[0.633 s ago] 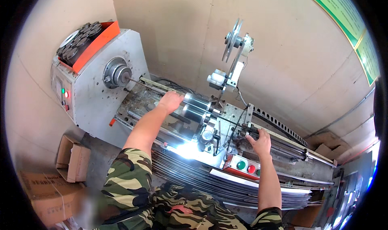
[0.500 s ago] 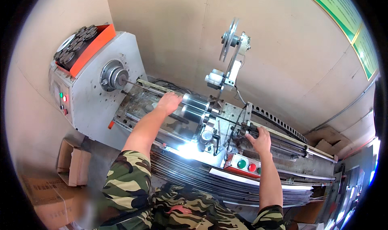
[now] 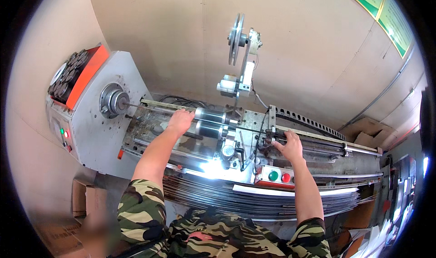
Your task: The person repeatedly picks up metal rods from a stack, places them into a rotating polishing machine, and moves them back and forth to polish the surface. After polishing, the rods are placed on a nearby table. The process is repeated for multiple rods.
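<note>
A long thin metal rod [image 3: 147, 108] runs from the round chuck [image 3: 119, 103] on the left toward the right of the machine bed. My left hand [image 3: 181, 122] is closed over the rod, just left of two shiny cylindrical rollers [image 3: 211, 116]; its fingertips are partly hidden. Farther right, my right hand [image 3: 291, 148] has its thumb and fingers around a dark metal fitting [image 3: 271, 137] at the rod's other end. Between the hands, a dark stretch of rod [image 3: 249, 130] passes beyond the rollers.
A control box [image 3: 263, 178] with green and red buttons sits by the front edge. Many long rods [image 3: 204, 195] lie in front of the bed. Behind stands an arm with a reel [image 3: 236, 39]. An orange tray [image 3: 86, 78] of dark round parts tops the headstock. Cardboard boxes [image 3: 96, 201] stand lower left.
The view has turned, so the machine sits farther left and more level. Both hands keep nearly the same places on the rod and the fitting.
</note>
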{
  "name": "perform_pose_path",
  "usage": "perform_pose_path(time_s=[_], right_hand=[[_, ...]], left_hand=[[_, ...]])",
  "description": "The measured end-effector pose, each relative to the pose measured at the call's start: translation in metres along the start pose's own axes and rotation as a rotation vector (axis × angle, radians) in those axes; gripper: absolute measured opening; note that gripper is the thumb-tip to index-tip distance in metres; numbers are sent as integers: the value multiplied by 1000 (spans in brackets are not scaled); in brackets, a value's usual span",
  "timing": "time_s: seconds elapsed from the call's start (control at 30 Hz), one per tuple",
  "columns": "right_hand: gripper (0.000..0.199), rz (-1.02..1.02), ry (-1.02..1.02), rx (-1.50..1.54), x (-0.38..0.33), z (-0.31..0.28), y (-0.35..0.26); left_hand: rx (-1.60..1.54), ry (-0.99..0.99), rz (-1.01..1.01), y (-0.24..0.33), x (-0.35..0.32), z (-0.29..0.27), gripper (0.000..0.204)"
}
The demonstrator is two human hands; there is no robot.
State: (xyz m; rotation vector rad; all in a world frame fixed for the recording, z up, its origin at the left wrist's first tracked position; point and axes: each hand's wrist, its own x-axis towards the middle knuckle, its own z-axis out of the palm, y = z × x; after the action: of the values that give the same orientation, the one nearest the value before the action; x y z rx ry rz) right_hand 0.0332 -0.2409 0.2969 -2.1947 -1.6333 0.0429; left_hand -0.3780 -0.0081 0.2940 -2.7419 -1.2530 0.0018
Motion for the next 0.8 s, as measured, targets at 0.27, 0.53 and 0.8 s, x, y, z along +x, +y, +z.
perform_pose_path(time_s=[0.27, 0.53, 0.8], right_hand=[[74, 17, -12, -13, 3, 0, 9], [75, 37, -22, 14, 6, 3, 17], [76, 52, -30, -10, 8, 1, 19]], left_hand=[[-35, 82, 42, 2, 4, 6, 18], [-32, 72, 42, 6, 9, 10, 21], [-40, 49, 47, 7, 12, 14, 22]])
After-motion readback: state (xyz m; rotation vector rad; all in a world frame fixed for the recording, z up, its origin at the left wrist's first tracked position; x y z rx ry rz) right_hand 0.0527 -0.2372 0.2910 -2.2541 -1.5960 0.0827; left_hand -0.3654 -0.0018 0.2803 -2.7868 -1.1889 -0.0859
